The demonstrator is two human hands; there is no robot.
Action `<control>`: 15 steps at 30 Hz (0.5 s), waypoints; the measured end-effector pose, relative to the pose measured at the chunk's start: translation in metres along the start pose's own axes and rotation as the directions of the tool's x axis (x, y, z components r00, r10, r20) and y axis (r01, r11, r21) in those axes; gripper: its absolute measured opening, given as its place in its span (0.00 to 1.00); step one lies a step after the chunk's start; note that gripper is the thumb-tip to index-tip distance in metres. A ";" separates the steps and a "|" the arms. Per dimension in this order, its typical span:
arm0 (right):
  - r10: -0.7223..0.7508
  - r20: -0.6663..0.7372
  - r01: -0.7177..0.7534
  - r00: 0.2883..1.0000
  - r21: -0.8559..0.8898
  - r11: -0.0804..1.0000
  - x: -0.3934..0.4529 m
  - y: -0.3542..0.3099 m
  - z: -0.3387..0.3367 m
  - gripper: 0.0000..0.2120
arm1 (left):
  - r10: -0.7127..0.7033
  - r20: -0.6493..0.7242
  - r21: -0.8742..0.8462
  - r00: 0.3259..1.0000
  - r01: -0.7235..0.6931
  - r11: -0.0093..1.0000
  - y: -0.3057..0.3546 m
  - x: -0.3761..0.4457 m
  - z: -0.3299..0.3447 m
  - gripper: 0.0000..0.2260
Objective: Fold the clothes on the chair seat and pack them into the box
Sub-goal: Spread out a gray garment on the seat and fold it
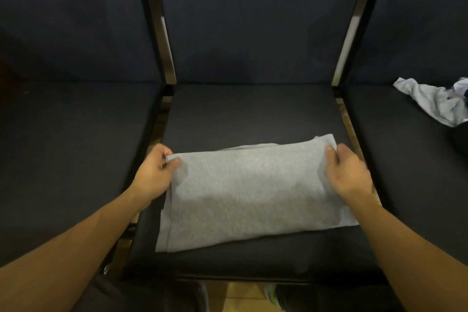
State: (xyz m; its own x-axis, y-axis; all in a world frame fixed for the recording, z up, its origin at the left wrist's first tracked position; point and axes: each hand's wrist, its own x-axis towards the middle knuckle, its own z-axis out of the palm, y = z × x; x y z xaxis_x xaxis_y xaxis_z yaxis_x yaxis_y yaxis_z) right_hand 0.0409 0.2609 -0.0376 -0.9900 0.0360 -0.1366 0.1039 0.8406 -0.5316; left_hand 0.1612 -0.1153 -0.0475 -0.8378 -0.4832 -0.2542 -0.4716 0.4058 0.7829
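Grey garment (249,192) lies folded on the chair seat (253,114), its far corners pinched by left hand (154,172) and right hand (350,172)

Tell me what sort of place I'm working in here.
Probably an indoor waiting or seating area; hard to say more. A row of dark padded chairs with black frames stands side by side on a wood-toned floor. Both hands hold a grey garment on the middle seat.

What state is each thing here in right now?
Grey garment: partly folded, flat on the middle seat, far corners pinched.
Left hand: fingers pinching the far left corner.
Right hand: fingers pinching the far right corner.
Crumpled clothes: unfolded, heaped on the right seat.
Middle chair seat: holding the garment.
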 end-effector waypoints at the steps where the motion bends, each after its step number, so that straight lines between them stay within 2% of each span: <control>1: -0.033 0.002 0.033 0.999 -0.023 0.999 0.005 -0.003 0.000 0.17 | 0.022 -0.019 0.008 1.000 -0.022 1.000 0.002 0.004 0.003 0.07; 5: -0.155 -0.076 0.152 0.985 -0.039 0.988 0.016 -0.010 -0.003 0.16 | 0.112 -0.094 0.015 0.989 -0.111 0.994 0.014 0.018 0.005 0.07; 10: -0.109 -0.024 0.104 0.994 -0.155 0.982 0.024 -0.011 0.004 0.16 | 0.176 -0.106 0.110 0.979 -0.165 0.980 0.019 0.032 0.003 0.06; 13: -0.183 -0.056 0.175 0.981 -0.136 0.975 0.029 -0.017 0.004 0.15 | 0.255 -0.148 0.140 0.955 -0.235 0.962 0.028 0.036 0.001 0.06; 15: -0.155 -0.055 0.147 0.986 -0.117 0.982 0.034 -0.020 0.005 0.16 | 0.238 -0.151 0.166 0.959 -0.212 0.963 0.030 0.042 0.001 0.06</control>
State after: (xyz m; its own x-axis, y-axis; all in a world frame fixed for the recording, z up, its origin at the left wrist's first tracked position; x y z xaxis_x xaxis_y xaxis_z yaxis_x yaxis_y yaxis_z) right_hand 0.0061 0.2427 -0.0361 -0.9979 -0.0645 -0.0061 -0.0551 0.8940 -0.4446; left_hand 0.1116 -0.1222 -0.0354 -0.8743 -0.4845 0.0281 -0.3219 0.6224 0.7134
